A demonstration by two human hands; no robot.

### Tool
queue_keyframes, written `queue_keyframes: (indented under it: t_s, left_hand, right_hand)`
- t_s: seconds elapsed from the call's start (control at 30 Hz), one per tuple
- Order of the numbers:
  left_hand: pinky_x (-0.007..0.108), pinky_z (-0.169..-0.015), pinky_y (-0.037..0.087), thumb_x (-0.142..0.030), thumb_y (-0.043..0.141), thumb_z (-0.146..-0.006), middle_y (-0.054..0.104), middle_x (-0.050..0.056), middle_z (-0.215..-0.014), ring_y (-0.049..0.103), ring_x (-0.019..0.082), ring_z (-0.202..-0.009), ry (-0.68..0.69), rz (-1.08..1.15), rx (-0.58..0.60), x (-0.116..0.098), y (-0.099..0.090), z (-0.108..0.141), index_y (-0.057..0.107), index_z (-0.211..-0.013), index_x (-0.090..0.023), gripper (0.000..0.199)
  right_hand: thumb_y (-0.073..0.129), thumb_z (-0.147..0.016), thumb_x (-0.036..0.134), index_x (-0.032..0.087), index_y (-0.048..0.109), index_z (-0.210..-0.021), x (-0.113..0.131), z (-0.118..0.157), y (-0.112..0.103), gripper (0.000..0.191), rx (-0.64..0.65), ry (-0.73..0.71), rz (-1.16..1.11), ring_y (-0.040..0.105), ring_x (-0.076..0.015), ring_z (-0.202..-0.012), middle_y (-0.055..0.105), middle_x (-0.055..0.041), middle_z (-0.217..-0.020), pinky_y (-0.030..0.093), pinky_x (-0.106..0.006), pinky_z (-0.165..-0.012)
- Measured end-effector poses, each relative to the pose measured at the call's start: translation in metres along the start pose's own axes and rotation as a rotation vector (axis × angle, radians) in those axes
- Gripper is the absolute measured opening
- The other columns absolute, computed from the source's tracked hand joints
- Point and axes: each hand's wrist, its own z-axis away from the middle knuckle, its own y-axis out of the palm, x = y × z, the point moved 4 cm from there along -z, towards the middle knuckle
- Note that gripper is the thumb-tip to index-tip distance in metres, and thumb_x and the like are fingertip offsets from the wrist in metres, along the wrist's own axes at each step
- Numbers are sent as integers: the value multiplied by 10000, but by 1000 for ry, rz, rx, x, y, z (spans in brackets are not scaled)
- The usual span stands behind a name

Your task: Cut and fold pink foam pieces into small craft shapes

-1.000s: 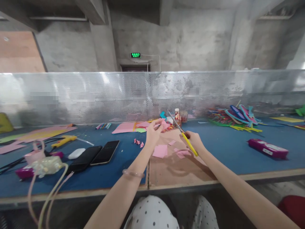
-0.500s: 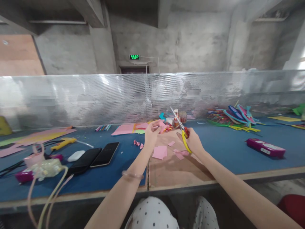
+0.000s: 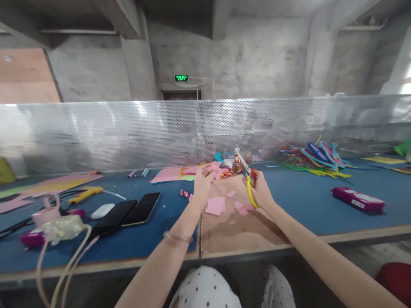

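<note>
Between the fingers of my left hand [image 3: 204, 179] is a small pink paper piece [image 3: 218, 170], held up over the brown board [image 3: 237, 237]. My right hand [image 3: 261, 188] grips a pair of scissors [image 3: 244, 164] with yellow and red handles. The blades point up and away to the left, apart from the paper. Below my hands lie a pink paper square [image 3: 215, 205] and pink scraps [image 3: 242, 208]. Several small folded pink pieces [image 3: 184, 193] sit left of my left forearm. A bottle [image 3: 237, 162] stands behind the scissors, partly hidden by the blades.
On the left are two dark phones [image 3: 142, 208], a yellow glue gun [image 3: 86, 193], a power strip with cables [image 3: 62, 229] and coloured paper sheets [image 3: 48, 187]. To the right lie a purple box [image 3: 357, 199] and a pile of coloured craft sticks [image 3: 290, 159]. A perforated metal screen [image 3: 135, 132] borders the back.
The scissors have turned slightly more upright, and their tip has shifted a little to the right. My left hand still holds the pink paper in nearly the same place.
</note>
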Motion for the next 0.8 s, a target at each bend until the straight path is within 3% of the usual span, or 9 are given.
queue_keyframes:
  t_s: [0.2,0.37,0.53,0.7,0.8]
  left_hand:
    - [240,-581,461,-293,676,-603,629,49,-790,594,121,-658,-58,124,45,0,5,1,527,-896,-139,363]
    - [257,-635,485,-309,676,-612,633,50,-793,609,129,-685,-37,126,40,-8,9,6,528,-857,-142,331]
    - [285,-687,507,-313,603,-699,629,69,-907,621,157,-798,102,35,68,-22,9,12,499,-994,-169,344]
    - [268,-699,500,-296,556,-744,629,56,-938,620,134,-757,241,-85,49,-36,8,17,575,-964,-184,247]
    - [265,-685,497,-305,540,-762,633,56,-944,615,119,-698,273,-111,36,-41,6,17,596,-987,-197,256]
  right_hand:
    - [478,-742,464,160,481,-820,20,3,2,314,134,25,-100,467,-140,-618,550,-39,-717,385,-258,-565]
    - [499,-731,460,162,511,-799,28,8,6,305,224,-7,-227,465,-122,-595,535,-10,-663,385,-230,-525]
    - [466,-752,479,172,529,-806,32,13,7,318,343,42,-324,457,-105,-499,473,22,-580,388,-219,-461]
    - [473,-753,483,174,507,-796,35,18,10,314,462,63,-353,404,-77,-426,400,46,-546,350,-197,-394]
    - [479,-747,488,179,513,-796,38,20,10,315,459,59,-349,400,-73,-427,404,47,-549,345,-192,-389]
